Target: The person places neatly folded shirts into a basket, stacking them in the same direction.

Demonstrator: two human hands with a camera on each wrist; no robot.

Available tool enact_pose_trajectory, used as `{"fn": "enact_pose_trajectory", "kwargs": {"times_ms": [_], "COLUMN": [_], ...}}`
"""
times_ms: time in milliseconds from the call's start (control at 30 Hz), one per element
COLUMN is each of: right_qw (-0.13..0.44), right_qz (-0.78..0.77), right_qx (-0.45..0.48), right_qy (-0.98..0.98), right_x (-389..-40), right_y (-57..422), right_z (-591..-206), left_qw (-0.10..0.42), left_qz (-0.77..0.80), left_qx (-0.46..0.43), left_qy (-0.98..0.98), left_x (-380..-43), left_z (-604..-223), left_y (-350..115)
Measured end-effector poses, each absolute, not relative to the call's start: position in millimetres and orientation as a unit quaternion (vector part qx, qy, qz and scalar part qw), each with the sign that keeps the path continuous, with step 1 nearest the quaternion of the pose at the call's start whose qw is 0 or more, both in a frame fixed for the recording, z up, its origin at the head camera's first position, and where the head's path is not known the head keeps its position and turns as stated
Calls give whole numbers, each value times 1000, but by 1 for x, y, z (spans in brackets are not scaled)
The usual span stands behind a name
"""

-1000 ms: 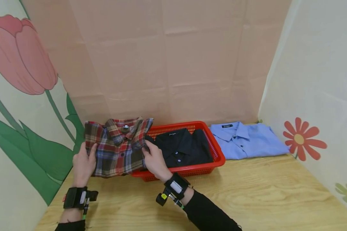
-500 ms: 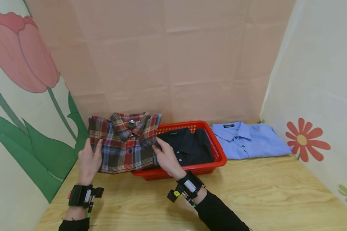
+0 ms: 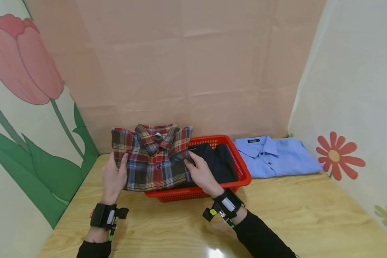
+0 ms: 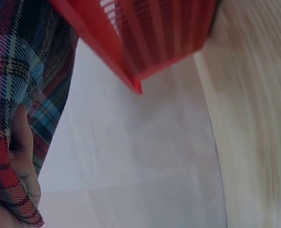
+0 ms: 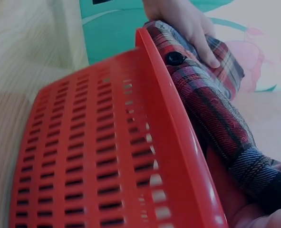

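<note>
A folded plaid shirt (image 3: 154, 161) in red, brown and blue is held level by both hands, over the left part of a red plastic basket (image 3: 180, 195). My left hand (image 3: 113, 177) grips its left edge, thumb on top; in the left wrist view the fingers (image 4: 24, 152) curl under the cloth. At the opposite edge my right hand (image 3: 204, 175) pinches the shirt, with fingers beneath it close to the basket rim in the right wrist view. Inside the basket lies a folded black shirt (image 3: 224, 163), its left part hidden under the plaid one.
Right of the basket, a folded light blue shirt (image 3: 274, 156) lies on the wooden table (image 3: 277, 215). A pinkish-brown sheet (image 3: 196, 71) hangs behind, and flower-printed panels (image 3: 358, 107) stand at both sides.
Both hands have carried the plaid shirt to the right, from beside the basket to over its left part, covering more of the black shirt. Basket and blue shirt stay put.
</note>
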State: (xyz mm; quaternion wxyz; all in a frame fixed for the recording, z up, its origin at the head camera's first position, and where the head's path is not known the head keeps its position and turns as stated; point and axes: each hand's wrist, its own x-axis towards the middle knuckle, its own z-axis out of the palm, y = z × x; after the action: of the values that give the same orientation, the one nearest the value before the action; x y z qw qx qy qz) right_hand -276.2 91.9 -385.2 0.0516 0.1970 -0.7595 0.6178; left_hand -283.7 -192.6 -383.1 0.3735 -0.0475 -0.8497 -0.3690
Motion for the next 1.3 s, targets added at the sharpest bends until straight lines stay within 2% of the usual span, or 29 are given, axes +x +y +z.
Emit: {"fn": "enact_pose_trajectory", "kwargs": {"times_ms": [600,800,1067,1300], "right_qw": [62,62,76,77], "right_qz": [599,590,597,603], "right_qx": [166,157,146,142], "right_qy": [-781,-790,-785,-782], "right_x": [-273,-270,-269,-267], "right_y": [88,86,85,83], "right_z": [-377,-379,-381,-382], "left_qw": [356,324,244,223], "left_qz": [-406,-426,-465,-449], "left_qx": [-87,-100,-136,-167], "left_qy": [-837,-839,-840,-849], "left_x": [-285,-283,-281,-282], "left_z": [-370,-368,-369,-371], "left_y": [-198,-204,-210,-215]}}
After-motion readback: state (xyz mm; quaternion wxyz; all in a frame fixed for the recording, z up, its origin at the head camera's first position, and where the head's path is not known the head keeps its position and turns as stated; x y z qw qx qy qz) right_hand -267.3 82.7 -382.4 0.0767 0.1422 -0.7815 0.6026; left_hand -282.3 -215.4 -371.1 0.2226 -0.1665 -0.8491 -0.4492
